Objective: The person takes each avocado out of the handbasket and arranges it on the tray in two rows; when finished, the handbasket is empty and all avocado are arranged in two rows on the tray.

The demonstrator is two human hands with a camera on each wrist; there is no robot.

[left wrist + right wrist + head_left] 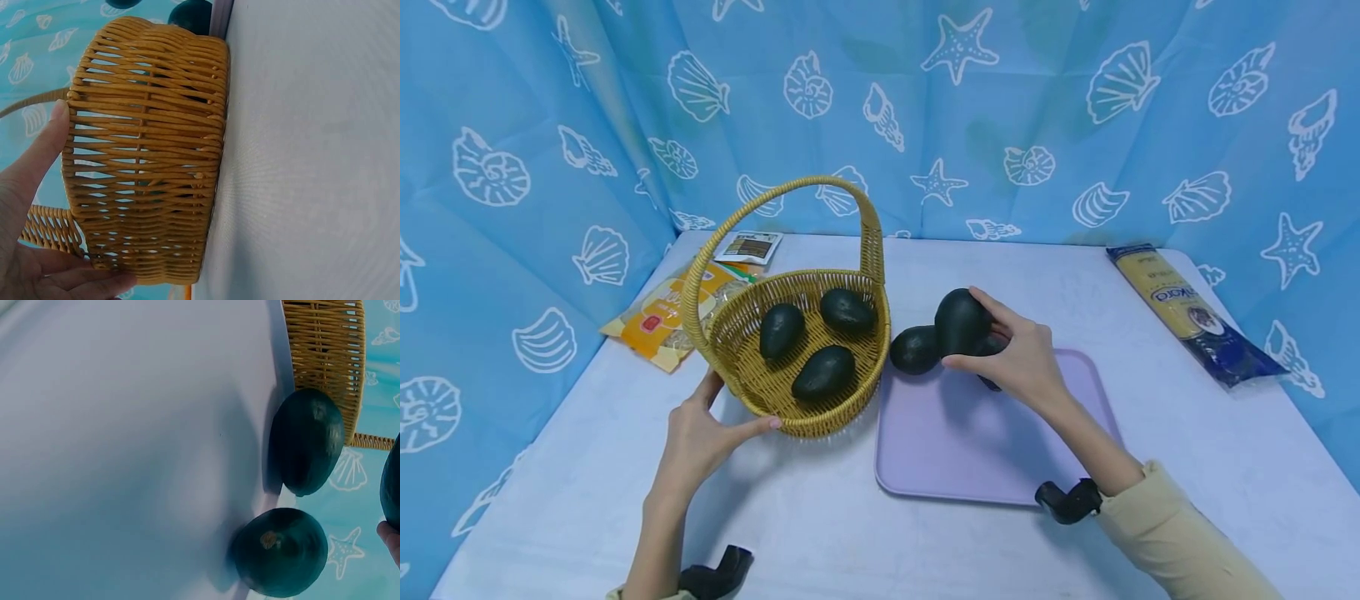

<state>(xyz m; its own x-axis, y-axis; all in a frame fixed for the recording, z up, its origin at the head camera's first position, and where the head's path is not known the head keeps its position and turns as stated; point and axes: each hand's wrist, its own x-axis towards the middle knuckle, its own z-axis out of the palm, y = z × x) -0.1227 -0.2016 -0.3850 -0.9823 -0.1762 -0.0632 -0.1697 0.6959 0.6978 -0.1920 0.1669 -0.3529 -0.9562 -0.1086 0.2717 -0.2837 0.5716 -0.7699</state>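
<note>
A yellow wicker basket [820, 427] with a tall handle holds three dark avocados, one of them an avocado [824, 373] near the front. My left hand [696, 437] grips the basket's near left rim, thumb along the edge; the left wrist view shows the thumb and fingers on the woven side [147, 156]. My right hand [1018, 354] pinches another avocado [962, 323] above the purple tray [955, 467]. On the tray's far part lie an avocado [309, 442] beside the basket and a second avocado [281, 552], mostly hidden behind the right hand in the head view.
Left of the basket lie an orange-and-clear food bag [658, 321] and a small dark-and-white packet [748, 248]. A blue-and-yellow pasta bag [1195, 312] lies at the far right. A blue curtain [895, 108] with white shells hangs behind the white table [820, 533].
</note>
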